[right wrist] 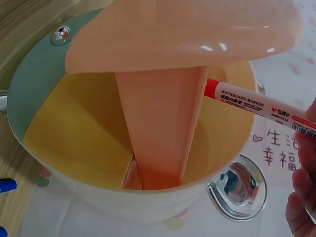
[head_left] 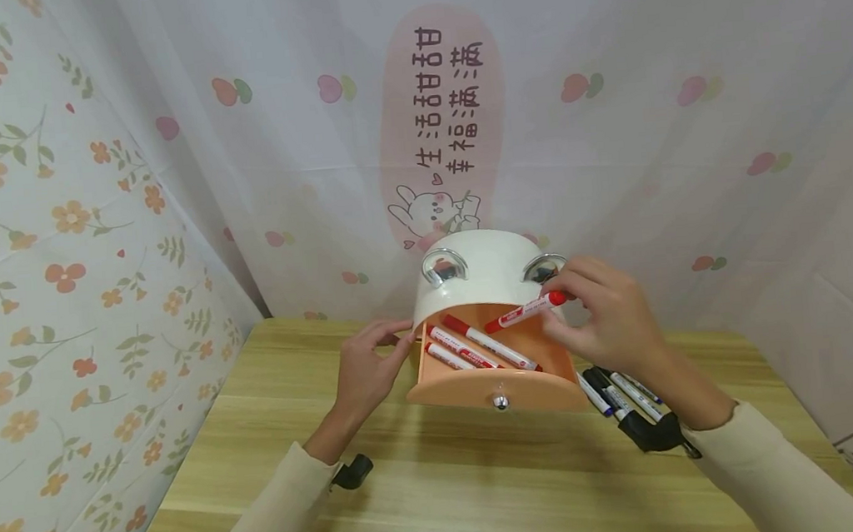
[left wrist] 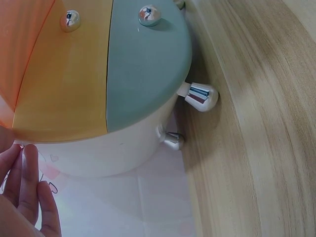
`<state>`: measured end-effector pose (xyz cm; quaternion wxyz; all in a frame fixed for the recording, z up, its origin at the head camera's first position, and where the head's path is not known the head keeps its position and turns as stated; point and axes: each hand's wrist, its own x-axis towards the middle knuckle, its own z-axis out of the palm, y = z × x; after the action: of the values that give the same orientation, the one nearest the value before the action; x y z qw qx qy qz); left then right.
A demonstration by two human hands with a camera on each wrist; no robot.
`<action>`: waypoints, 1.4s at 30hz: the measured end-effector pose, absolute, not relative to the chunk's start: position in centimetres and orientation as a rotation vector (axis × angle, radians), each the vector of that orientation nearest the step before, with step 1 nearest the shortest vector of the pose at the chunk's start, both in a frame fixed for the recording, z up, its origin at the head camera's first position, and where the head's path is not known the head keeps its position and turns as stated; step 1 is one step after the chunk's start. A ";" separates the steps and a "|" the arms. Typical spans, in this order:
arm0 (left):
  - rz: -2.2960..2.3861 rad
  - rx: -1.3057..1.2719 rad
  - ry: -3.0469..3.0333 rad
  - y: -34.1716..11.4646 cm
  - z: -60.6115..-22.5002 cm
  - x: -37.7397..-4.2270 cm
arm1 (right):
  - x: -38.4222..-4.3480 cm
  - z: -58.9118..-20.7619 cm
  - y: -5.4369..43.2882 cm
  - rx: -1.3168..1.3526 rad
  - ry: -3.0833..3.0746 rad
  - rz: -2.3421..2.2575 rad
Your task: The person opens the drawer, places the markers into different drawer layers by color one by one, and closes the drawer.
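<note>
A white rounded drawer box (head_left: 480, 283) stands on the table with its top orange drawer (head_left: 498, 390) pulled out. Three red whiteboard markers (head_left: 493, 347) lie inside that drawer. Over it, my right hand (head_left: 611, 314) pinches another red whiteboard marker (head_left: 524, 312) near one end; in the right wrist view this marker (right wrist: 256, 105) lies beside the drawer's side wall. My left hand (head_left: 370, 371) rests its fingertips at the box's left side, near the drawer's edge, with fingers (left wrist: 28, 177) mostly straight. Below the orange drawer, the left wrist view shows a yellow drawer (left wrist: 69, 89) and a grey-green one (left wrist: 148, 64).
Several blue- and black-capped markers (head_left: 620, 393) lie on the wooden table (head_left: 445, 498) to the right of the box, partly behind my right wrist. Silver loop handles (head_left: 443, 266) stand on the box top. Printed curtains (head_left: 296, 142) hang behind and at the left.
</note>
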<state>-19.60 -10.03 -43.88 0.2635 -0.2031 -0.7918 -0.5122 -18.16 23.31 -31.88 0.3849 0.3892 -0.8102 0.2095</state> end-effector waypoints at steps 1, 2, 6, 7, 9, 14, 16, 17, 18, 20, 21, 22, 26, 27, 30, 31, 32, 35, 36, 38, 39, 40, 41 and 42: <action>-1.385 -0.548 -2.141 -10.0 -43.9 -19.6 | -18.2 -31.8 23.3 0.993 -2.078 0.525; -1.384 -0.547 -2.142 -10.0 -43.9 -19.6 | -18.2 -31.8 23.2 0.993 -2.091 0.518; -1.381 -0.546 -2.141 -10.1 -43.9 -19.6 | -18.2 -31.8 23.0 0.988 -2.148 0.505; -1.381 -0.548 -2.140 -10.1 -43.9 -19.6 | -18.2 -31.7 23.0 0.987 -2.162 0.502; -1.378 -0.552 -2.136 -10.1 -44.0 -19.6 | -18.2 -31.7 23.0 0.985 -2.187 0.492; -1.391 -0.563 -2.126 -10.0 -44.1 -19.7 | -18.1 -31.6 23.3 0.985 -2.254 0.411; -1.403 -0.564 -2.124 -10.0 -44.1 -19.7 | -18.0 -31.5 23.4 0.990 -2.286 0.366; -1.408 -0.563 -2.124 -10.0 -44.2 -19.7 | -17.9 -31.5 23.4 0.993 -2.305 0.344; -1.410 -0.562 -2.125 -10.0 -44.2 -19.7 | -17.8 -31.4 23.5 0.993 -2.330 0.324; -1.414 -0.560 -2.126 -10.0 -44.2 -19.7 | -17.6 -31.1 23.4 0.994 -2.383 0.280; -1.415 -0.558 -2.128 -10.0 -44.1 -19.7 | -17.4 -30.9 23.4 0.995 -2.414 0.257; -1.415 -0.555 -2.131 -10.0 -44.1 -19.7 | -17.3 -30.7 23.4 0.997 -2.444 0.231; -1.411 -0.547 -2.138 -10.0 -44.1 -19.8 | -16.6 -30.1 23.1 1.022 -2.540 0.092; -1.413 -0.547 -2.137 -10.0 -44.1 -19.8 | -16.5 -30.0 23.0 1.030 -2.555 0.060; -1.412 -0.546 -2.137 -10.0 -44.2 -19.8 | -16.2 -29.8 22.8 1.054 -2.586 -0.025; -1.410 -0.547 -2.137 -10.0 -44.2 -19.8 | -16.2 -29.8 22.8 1.061 -2.591 -0.041; -1.407 -0.546 -2.138 -10.0 -44.2 -19.8 | -16.1 -29.7 22.7 1.068 -2.594 -0.055; -1.395 -0.543 -2.143 -10.0 -44.2 -19.8 | -16.2 -29.6 22.6 1.095 -2.592 -0.089; -1.391 -0.543 -2.143 -10.0 -44.2 -19.8 | -16.2 -29.5 22.6 1.103 -2.592 -0.094; -1.387 -0.542 -2.144 -10.0 -44.2 -19.8 | -16.2 -29.4 22.5 1.116 -2.596 -0.109; -1.385 -0.541 -2.144 -10.0 -44.2 -19.8 | -16.3 -29.4 22.5 1.123 -2.597 -0.118; -1.384 -0.541 -2.144 -10.0 -44.2 -19.8 | -16.3 -29.4 22.4 1.130 -2.601 -0.123; -1.381 -0.540 -2.144 -10.0 -44.2 -19.8 | -16.3 -29.4 22.4 1.136 -2.607 -0.129; -1.379 -0.540 -2.145 -10.0 -44.2 -19.8 | -16.3 -29.4 22.3 1.140 -2.613 -0.133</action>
<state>-19.81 -10.04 -44.19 0.2645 -0.1997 -0.7935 -0.5104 -16.35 22.34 -29.41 0.1431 0.3953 -0.9062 -0.0461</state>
